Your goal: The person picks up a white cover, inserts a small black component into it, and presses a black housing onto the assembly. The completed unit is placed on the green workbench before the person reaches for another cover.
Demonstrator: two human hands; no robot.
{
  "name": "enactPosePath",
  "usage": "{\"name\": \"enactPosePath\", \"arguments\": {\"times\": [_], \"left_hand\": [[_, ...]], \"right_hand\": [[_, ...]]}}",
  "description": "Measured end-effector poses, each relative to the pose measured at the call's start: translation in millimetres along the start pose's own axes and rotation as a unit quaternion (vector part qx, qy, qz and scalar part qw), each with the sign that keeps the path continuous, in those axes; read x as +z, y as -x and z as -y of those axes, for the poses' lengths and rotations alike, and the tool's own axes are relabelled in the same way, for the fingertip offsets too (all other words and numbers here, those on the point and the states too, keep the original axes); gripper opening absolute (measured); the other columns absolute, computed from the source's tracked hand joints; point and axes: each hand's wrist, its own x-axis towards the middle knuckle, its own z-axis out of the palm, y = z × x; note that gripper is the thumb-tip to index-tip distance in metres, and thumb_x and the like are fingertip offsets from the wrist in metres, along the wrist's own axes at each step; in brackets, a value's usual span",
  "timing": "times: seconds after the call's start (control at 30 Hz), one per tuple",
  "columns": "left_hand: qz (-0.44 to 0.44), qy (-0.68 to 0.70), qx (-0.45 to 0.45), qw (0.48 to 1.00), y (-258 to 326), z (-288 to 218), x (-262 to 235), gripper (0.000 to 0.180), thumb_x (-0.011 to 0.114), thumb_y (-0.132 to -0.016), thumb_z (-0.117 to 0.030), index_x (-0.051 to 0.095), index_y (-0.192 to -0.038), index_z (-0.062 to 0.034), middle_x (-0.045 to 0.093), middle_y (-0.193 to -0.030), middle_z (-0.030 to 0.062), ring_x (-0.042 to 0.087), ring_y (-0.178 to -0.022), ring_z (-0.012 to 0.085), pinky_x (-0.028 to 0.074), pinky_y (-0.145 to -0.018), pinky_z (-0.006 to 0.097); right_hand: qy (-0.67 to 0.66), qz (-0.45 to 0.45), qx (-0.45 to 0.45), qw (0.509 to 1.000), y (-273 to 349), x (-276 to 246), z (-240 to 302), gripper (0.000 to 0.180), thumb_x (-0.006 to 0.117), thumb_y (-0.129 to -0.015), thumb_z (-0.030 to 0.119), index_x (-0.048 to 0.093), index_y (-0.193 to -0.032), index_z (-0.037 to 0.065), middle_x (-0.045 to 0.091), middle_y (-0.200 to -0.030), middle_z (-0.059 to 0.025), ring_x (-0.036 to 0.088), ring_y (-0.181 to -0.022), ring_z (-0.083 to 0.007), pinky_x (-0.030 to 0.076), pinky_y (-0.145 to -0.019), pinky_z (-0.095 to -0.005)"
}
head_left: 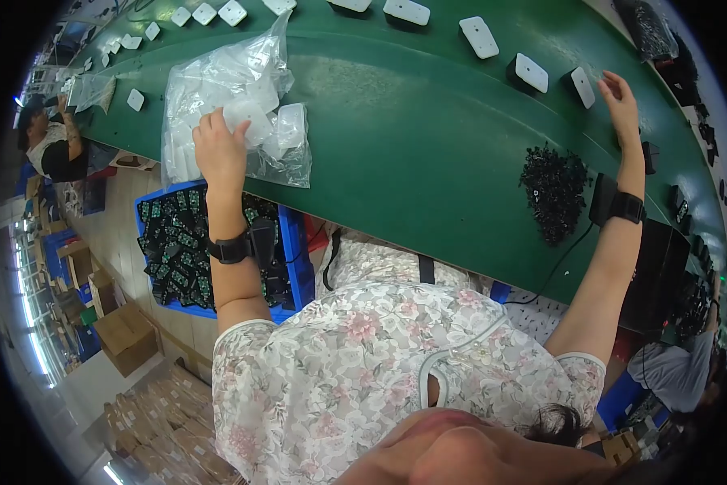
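At the left of the green table, my left hand [221, 152] is over a clear plastic bag [187, 90] full of white plastic covers. Its thumb and fingers are closed on one rounded white cover [250, 115] at the bag's mouth. Far to the right, my right hand [620, 101] is raised with its fingers apart and slightly curved, holding nothing. Just left of those fingers stands a small black box with a white top [582, 86]; I cannot tell whether they touch it.
More white-topped boxes [480, 37] run along the far side of the green table [412, 145]. A pile of small black screws [553, 192] lies at right. Below my left forearm, a blue crate [300, 271] holds green circuit boards [173, 250]. Other people sit at both sides.
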Motion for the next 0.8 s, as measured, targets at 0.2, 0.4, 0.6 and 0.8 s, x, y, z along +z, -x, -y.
{"name": "enactPosePath", "arguments": {"times": [0.2,0.4,0.6,0.8], "left_hand": [[0.057,0.026,0.082,0.995,-3,-15,12,0.047,0.072,-0.072,-0.018,0.055,-0.113,-0.0033,0.055,-0.101,0.0162,0.052,-0.095,0.0354,0.043,-0.082,0.041],[0.041,0.039,0.052,0.997,-4,-17,14,0.031,0.068,-0.079,-0.020,0.055,-0.105,-0.0087,0.056,-0.072,0.0088,0.054,-0.069,0.0283,0.042,-0.063,0.040],[0.033,0.278,0.018,0.960,3,-45,10,0.016,0.057,-0.090,-0.019,0.057,-0.100,-0.0069,0.061,-0.069,0.0075,0.058,-0.059,0.0176,0.044,-0.056,0.031],[0.061,0.357,0.000,0.932,12,-68,8,0.017,0.056,-0.091,-0.015,0.056,-0.101,-0.0011,0.063,-0.077,0.0084,0.060,-0.065,0.0141,0.047,-0.059,0.027]], "right_hand": [[-0.039,-0.061,-0.077,0.994,56,7,47,0.027,0.058,-0.090,0.020,0.059,-0.113,0.005,0.062,-0.106,-0.0039,0.056,-0.097,-0.0117,0.043,-0.085,-0.0238],[-0.064,-0.044,-0.046,0.996,126,27,75,0.021,0.060,-0.088,0.017,0.063,-0.105,0.005,0.065,-0.096,-0.0020,0.058,-0.088,-0.0084,0.043,-0.080,-0.0211],[0.076,-0.065,0.014,0.995,182,42,66,0.019,0.069,-0.077,0.013,0.065,-0.095,0.006,0.057,-0.077,-0.0016,0.051,-0.067,-0.0115,0.042,-0.063,-0.0240],[0.147,-0.039,-0.036,0.988,203,76,66,0.017,0.069,-0.074,0.014,0.063,-0.087,0.006,0.055,-0.077,-0.0031,0.052,-0.069,-0.0186,0.044,-0.063,-0.0298]]}}
